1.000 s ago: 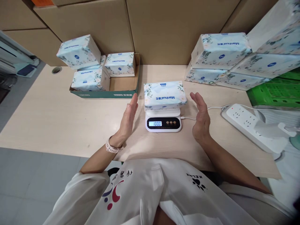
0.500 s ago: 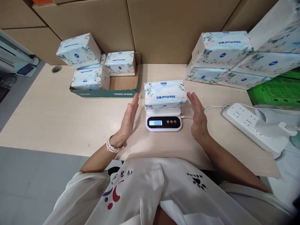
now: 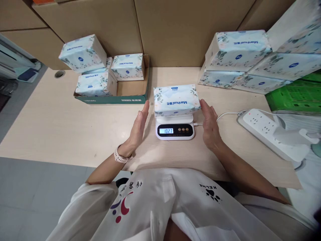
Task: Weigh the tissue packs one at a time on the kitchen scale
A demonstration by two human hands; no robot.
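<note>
A pack of tissues point(image 3: 176, 100) with a blue floral wrapper rests on a small white digital scale point(image 3: 175, 131), whose lit display has changing digits. To the left of the pack, my left hand point(image 3: 138, 125) is held upright with its fingers stretched out, a gap between it and the wrapper. On the other side my right hand point(image 3: 210, 125) stands in the same way, fingers extended, its tips very close to the pack's right end; whether they touch it I cannot tell. Neither hand holds anything.
At the back left, a shallow green-sided cardboard tray point(image 3: 110, 99) holds several tissue packs point(image 3: 96, 84). More packs are stacked point(image 3: 238, 50) at the back right, near a green crate point(image 3: 293, 98). A white power strip point(image 3: 271, 132) lies at right, its cable crossing behind. Cardboard boxes point(image 3: 173, 33) line the back.
My right hand has moved slightly left, closer to the pack. The scale's digits have changed from about 100.0 to about 102.7. My left hand has hardly moved.
</note>
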